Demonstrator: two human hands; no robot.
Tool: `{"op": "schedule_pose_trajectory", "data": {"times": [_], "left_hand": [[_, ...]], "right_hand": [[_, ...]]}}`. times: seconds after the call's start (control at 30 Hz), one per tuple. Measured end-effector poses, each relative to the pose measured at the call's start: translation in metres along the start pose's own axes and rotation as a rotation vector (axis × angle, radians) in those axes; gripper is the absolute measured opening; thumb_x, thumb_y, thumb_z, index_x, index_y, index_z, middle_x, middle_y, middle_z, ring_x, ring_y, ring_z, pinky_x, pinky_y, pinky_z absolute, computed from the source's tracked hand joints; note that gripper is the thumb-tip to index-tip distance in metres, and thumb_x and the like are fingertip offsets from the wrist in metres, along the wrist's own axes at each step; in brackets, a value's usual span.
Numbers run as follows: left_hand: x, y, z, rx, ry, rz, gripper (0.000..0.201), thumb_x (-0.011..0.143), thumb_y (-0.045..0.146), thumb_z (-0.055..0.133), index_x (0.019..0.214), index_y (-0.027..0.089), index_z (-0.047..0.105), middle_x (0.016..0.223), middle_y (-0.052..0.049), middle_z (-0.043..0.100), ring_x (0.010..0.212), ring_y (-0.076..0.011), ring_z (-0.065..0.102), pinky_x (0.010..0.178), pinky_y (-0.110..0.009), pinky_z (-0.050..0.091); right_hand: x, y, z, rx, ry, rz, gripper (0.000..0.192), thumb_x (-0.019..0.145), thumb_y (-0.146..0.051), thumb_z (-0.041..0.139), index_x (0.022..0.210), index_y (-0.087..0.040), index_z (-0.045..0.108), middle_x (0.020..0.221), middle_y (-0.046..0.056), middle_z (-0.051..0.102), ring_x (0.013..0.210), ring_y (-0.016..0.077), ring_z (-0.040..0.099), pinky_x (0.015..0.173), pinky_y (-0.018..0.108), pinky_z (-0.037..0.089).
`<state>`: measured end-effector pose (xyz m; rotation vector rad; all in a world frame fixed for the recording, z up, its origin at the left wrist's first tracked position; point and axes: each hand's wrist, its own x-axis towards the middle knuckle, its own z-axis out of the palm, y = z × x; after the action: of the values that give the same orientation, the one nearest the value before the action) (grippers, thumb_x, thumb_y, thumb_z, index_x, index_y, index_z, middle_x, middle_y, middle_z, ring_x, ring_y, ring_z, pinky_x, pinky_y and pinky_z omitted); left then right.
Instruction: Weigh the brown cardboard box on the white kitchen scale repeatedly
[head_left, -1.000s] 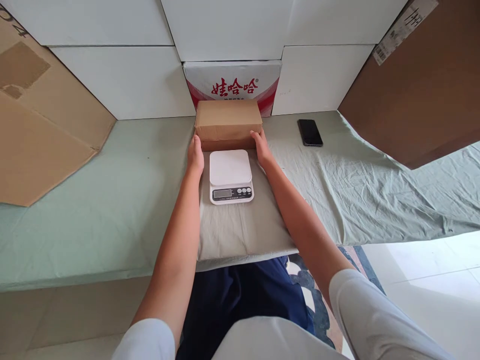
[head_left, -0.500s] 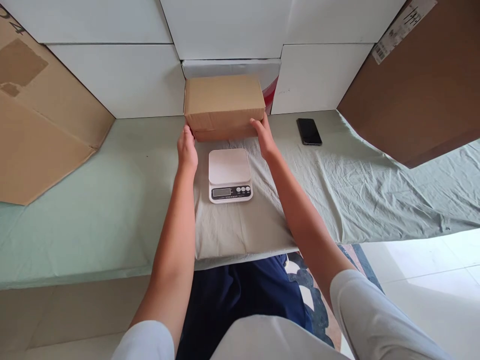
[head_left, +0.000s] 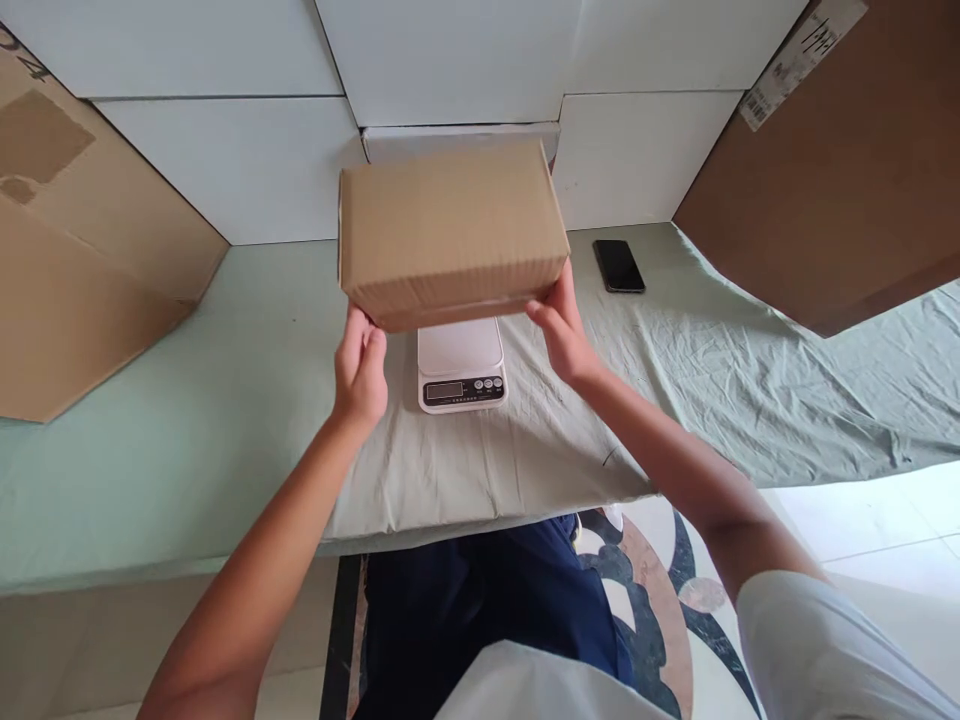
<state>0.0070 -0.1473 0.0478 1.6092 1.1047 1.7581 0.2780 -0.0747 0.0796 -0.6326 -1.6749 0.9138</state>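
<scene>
1. Both hands grip a closed cardboard box: the left hand under its near-left corner, the right hand at its near-right edge.
2. The box hangs in the air above a white kitchen scale, not touching it.
3. As I judge it, lowering it flat and centred comes next (the platform is smaller than the box).
4. Plain matt corrugated card; smooth plastic scale; a wrinkled green sheet over the worktop, with a black phone well apart.

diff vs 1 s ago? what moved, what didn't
The closed brown cardboard box, held at its two ends by the left hand and right hand, has been lifted off the green cloth and brought nearer, above the white digital kitchen scale. The scale and black phone stayed put.
</scene>
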Motion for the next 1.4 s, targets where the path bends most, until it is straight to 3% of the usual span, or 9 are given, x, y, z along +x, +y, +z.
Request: {"op": "schedule_pose_trajectory", "data": {"times": [0.1, 0.23, 0.53, 0.77, 1.0, 1.1, 1.23, 1.4], "left_hand": [[-0.029, -0.006, 0.007, 0.000, -0.007, -0.001, 0.059, 0.101, 0.053, 0.057, 0.155, 0.029, 0.052, 0.153, -0.012, 0.061, 0.152, -0.0298, 0.050, 0.129, -0.044, 0.037], [-0.038, -0.012, 0.011, -0.005, 0.017, 0.011, 0.068, 0.095, 0.051, 0.066, 0.157, 0.027, 0.050, 0.151, -0.014, 0.063, 0.146, -0.0316, 0.056, 0.125, -0.044, 0.043], [-0.047, -0.021, 0.008, -0.015, 0.136, -0.147, 0.074, 0.097, 0.074, 0.045, 0.151, 0.025, 0.058, 0.159, -0.013, 0.058, 0.152, -0.0315, 0.051, 0.128, -0.046, 0.039], [-0.049, -0.025, 0.009, -0.018, 0.127, -0.190, 0.087, 0.092, 0.086, 0.036, 0.153, 0.028, 0.056, 0.160, -0.012, 0.057, 0.154, -0.0331, 0.049, 0.126, -0.047, 0.041], [-0.050, -0.023, 0.010, -0.028, 0.136, -0.220, 0.090, 0.090, 0.088, 0.031, 0.155, 0.029, 0.054, 0.162, -0.012, 0.055, 0.155, -0.0330, 0.047, 0.127, -0.047, 0.039], [-0.048, -0.024, 0.008, -0.045, 0.132, -0.179, 0.086, 0.093, 0.085, 0.030, 0.158, 0.031, 0.049, 0.169, -0.008, 0.047, 0.160, -0.0306, 0.040, 0.131, -0.047, 0.034], [-0.045, -0.033, -0.001, -0.085, 0.195, -0.148, 0.082, 0.096, 0.082, 0.027, 0.160, 0.034, 0.044, 0.178, -0.004, 0.031, 0.167, -0.0273, 0.024, 0.137, -0.048, 0.023], [-0.043, -0.043, -0.008, -0.086, 0.175, -0.168, 0.082, 0.098, 0.080, 0.022, 0.161, 0.033, 0.043, 0.179, -0.004, 0.028, 0.167, -0.0278, 0.021, 0.137, -0.049, 0.022]], "right_hand": [[-0.030, 0.015, 0.006, 0.041, 0.025, 0.064, 0.093, 0.083, -0.076, 0.060, 0.162, -0.042, 0.023, 0.174, -0.002, 0.032, 0.165, 0.0340, 0.024, 0.139, 0.058, 0.025], [-0.046, 0.023, 0.013, 0.089, 0.055, 0.108, 0.087, 0.083, -0.072, 0.060, 0.159, -0.044, 0.028, 0.170, -0.003, 0.038, 0.161, 0.0328, 0.032, 0.138, 0.057, 0.029], [-0.055, 0.018, 0.021, 0.107, 0.049, 0.202, 0.087, 0.084, -0.070, 0.058, 0.160, -0.042, 0.027, 0.163, 0.000, 0.047, 0.157, 0.0303, 0.037, 0.137, 0.054, 0.030], [-0.056, 0.023, 0.021, 0.167, 0.082, 0.213, 0.081, 0.083, -0.062, 0.063, 0.156, -0.041, 0.035, 0.166, -0.001, 0.043, 0.158, 0.0309, 0.036, 0.138, 0.055, 0.029], [-0.057, 0.027, 0.021, 0.139, 0.064, 0.194, 0.085, 0.083, -0.068, 0.062, 0.158, -0.042, 0.032, 0.167, -0.001, 0.041, 0.158, 0.0317, 0.037, 0.137, 0.055, 0.031], [-0.058, 0.031, 0.019, 0.149, 0.095, 0.204, 0.086, 0.083, -0.071, 0.061, 0.159, -0.043, 0.032, 0.172, -0.004, 0.036, 0.164, 0.0304, 0.029, 0.139, 0.056, 0.024], [-0.053, 0.038, 0.006, 0.177, 0.231, 0.239, 0.089, 0.083, -0.079, 0.054, 0.160, -0.047, 0.025, 0.179, -0.009, 0.023, 0.171, 0.0289, 0.013, 0.141, 0.061, 0.013], [-0.045, 0.047, -0.012, 0.195, 0.333, 0.293, 0.089, 0.082, -0.080, 0.052, 0.160, -0.045, 0.026, 0.180, -0.008, 0.020, 0.171, 0.0284, 0.014, 0.141, 0.059, 0.011]]}}
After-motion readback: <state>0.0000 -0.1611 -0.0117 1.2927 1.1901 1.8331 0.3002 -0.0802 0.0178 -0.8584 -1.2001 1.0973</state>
